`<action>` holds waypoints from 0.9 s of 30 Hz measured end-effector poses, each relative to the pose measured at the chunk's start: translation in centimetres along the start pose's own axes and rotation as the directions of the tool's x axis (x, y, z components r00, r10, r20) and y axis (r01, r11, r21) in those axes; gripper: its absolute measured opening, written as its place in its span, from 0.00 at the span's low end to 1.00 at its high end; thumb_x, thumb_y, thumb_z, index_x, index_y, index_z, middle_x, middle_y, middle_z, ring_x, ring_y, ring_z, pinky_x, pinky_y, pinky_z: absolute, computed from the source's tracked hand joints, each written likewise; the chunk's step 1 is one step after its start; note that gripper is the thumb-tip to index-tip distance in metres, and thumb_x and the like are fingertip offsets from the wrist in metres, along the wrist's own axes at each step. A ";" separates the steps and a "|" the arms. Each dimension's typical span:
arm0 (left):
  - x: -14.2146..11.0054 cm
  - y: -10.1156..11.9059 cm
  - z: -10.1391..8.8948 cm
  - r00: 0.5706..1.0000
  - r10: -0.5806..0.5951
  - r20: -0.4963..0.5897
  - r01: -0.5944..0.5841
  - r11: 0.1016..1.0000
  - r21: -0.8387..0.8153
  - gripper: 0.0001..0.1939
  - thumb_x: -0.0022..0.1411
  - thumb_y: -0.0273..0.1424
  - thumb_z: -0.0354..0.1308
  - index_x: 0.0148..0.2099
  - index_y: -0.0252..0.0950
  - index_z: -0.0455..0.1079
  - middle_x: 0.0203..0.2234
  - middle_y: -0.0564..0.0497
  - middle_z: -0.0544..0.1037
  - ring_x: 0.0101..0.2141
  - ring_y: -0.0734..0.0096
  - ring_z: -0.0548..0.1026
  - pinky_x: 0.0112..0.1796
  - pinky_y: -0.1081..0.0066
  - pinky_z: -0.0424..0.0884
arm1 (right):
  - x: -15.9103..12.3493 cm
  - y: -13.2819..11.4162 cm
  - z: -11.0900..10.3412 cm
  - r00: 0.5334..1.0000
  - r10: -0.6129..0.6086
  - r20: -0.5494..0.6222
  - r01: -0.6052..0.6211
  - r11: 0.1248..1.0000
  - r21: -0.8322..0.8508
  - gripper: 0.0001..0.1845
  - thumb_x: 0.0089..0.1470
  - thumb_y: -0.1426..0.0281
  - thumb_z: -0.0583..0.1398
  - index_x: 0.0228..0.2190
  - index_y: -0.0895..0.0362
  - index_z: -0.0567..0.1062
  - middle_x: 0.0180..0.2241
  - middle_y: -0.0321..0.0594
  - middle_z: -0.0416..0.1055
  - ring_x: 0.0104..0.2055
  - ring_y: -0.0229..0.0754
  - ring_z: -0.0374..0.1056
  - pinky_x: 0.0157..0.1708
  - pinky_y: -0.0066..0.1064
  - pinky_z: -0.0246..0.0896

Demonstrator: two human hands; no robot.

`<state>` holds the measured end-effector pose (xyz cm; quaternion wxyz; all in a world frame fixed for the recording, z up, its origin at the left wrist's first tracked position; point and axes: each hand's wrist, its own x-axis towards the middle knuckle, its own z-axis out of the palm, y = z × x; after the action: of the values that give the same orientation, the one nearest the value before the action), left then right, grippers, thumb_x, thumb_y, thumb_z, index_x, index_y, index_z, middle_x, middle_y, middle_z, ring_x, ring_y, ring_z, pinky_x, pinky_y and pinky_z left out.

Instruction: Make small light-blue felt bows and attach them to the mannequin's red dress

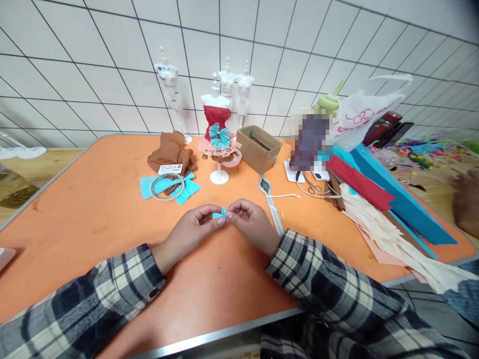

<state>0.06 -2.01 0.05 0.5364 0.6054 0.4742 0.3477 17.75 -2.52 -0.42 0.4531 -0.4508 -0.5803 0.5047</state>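
Between my fingertips is a small piece of light blue crepe paper [216, 216], pinched in the middle. My left hand [192, 227] grips its left side, and my right hand [251, 222] closes on its right side. Both hands are just above the orange table [112, 219]. Beyond them stands a small white mannequin [215, 99] in a red bodice with a light blue bow [219, 136] and a pink ruffled skirt [209, 147]. To the left, a roll of clear tape [152, 185] lies on light blue paper [192, 186], near crumpled brown paper [168, 149].
A cardboard box [258, 157] stands right of the dressed mannequin, with bare mannequins [243, 87] behind. Farther right lie scissors [312, 187], white cord [286, 195], red paper [359, 182], blue paper [404, 194] and cream paper [377, 222]. Another person's hand [466, 202] is at the right edge.
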 end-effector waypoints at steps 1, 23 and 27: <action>0.0 -0.1 0.0 1.000 -0.004 0.001 0.004 1.000 0.016 0.17 0.54 0.43 0.64 0.39 0.35 0.74 0.33 0.50 0.79 0.35 0.66 0.75 0.39 0.69 0.71 | 0.0 0.0 0.0 1.000 0.010 -0.001 -0.010 1.000 -0.013 0.08 0.49 0.63 0.61 0.27 0.55 0.69 0.26 0.34 0.68 0.29 0.36 0.63 0.31 0.28 0.61; -0.1 -0.7 -0.1 0.992 0.107 0.064 -0.118 0.970 0.212 0.13 0.58 0.41 0.60 0.36 0.35 0.75 0.32 0.47 0.80 0.35 0.65 0.76 0.38 0.70 0.71 | 0.2 0.5 -0.5 0.998 0.011 0.058 -0.003 0.992 -0.128 0.07 0.48 0.66 0.62 0.27 0.57 0.71 0.26 0.34 0.70 0.29 0.35 0.66 0.31 0.27 0.61; 0.0 -0.8 -0.2 0.995 0.080 0.064 -0.090 0.981 0.169 0.15 0.57 0.40 0.61 0.42 0.35 0.76 0.36 0.46 0.81 0.37 0.63 0.77 0.40 0.68 0.72 | 0.2 0.6 -0.4 0.999 -0.022 0.041 0.028 0.986 -0.165 0.06 0.50 0.67 0.61 0.27 0.56 0.71 0.26 0.33 0.70 0.28 0.35 0.65 0.30 0.26 0.60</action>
<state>-0.27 -2.01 -0.67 0.4801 0.6787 0.4606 0.3110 18.13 -2.16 -0.94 0.4089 -0.4694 -0.6346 0.4579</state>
